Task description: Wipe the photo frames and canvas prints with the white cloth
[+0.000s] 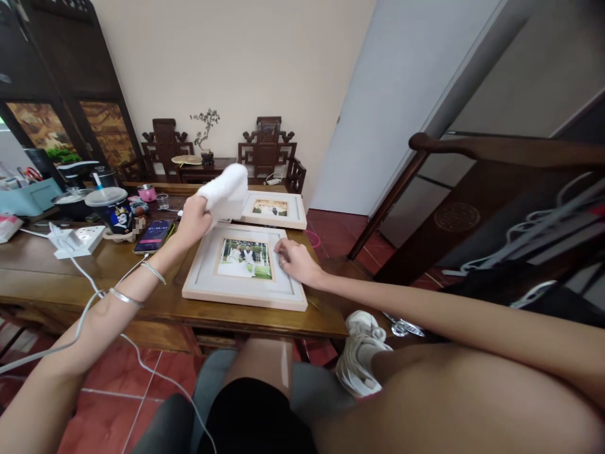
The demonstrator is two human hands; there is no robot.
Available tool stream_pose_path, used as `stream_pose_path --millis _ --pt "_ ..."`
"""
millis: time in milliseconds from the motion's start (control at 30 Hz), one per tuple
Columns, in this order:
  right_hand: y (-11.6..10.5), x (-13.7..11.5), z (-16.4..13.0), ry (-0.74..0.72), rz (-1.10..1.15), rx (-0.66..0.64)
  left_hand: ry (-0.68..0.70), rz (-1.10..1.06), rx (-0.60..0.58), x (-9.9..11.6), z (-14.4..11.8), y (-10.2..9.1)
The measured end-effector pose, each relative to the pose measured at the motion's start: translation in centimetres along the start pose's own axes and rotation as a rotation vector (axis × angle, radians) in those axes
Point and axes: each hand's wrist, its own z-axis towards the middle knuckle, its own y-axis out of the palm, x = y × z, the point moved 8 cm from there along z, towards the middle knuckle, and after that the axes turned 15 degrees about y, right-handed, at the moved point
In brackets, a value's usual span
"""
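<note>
My left hand (193,221) is closed around a white cloth (229,189), raised above the back left part of a picture frame. This picture frame (246,297) lies flat on the wooden table, with a pale wood edge and a wedding photo (246,258) in a white mount. Bent fingertips of my right hand (300,261) rest on its right side, beside the photo; the hand holds nothing that I can see. Just behind lies a second picture frame (297,211), its left part hidden by the cloth.
Left on the table (155,274) are a phone (154,235), a power strip (87,239), a dark lidded cup (118,213) and a blue organiser (33,197). A white cable (87,271) runs across my left arm. A wooden chair (454,214) stands at right.
</note>
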Motion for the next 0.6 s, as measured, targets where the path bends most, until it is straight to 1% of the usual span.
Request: stream_pose_path --millis 33,67,100,167,233,300,333,367,433,500,600 --pt "0.0 0.0 0.0 -0.003 0.001 -0.001 -0.003 0.009 0.042 0.3 0.1 -0.6" --pt "0.0 0.0 0.0 -0.004 0.003 -0.002 0.008 0.028 0.051 0.8 0.0 -0.9" --pt "0.0 0.0 0.0 -0.003 0.007 -0.002 0.037 0.053 0.016 1.5 -0.1 -0.7" --pt "0.0 0.0 0.0 0.008 0.030 -0.002 0.104 0.109 -0.164 3.0 -1.0 1.1" --pt "-0.2 0.0 0.1 0.033 0.083 -0.009 0.119 0.175 -0.374 4.0 -2.8 3.6" --pt "-0.4 -0.1 0.3 0.062 0.145 -0.008 0.117 0.206 -0.519 4.8 -4.8 5.7" --pt "-0.6 -0.1 0.3 0.069 0.159 0.001 0.121 0.207 -0.567 5.2 -5.8 6.4" --pt "-0.7 -0.2 0.4 0.067 0.156 0.015 0.115 0.204 -0.595 5.6 -6.6 6.8" --pt "-0.8 -0.5 0.3 0.040 0.102 0.053 0.107 0.185 -0.620 6.5 -7.9 6.7" --pt "-0.5 -0.6 0.2 0.014 0.030 0.078 0.112 0.155 -0.619 7.4 -8.9 6.1" --pt "0.2 -0.4 0.1 0.013 -0.051 0.081 0.119 0.115 -0.591 8.6 -10.0 5.0"
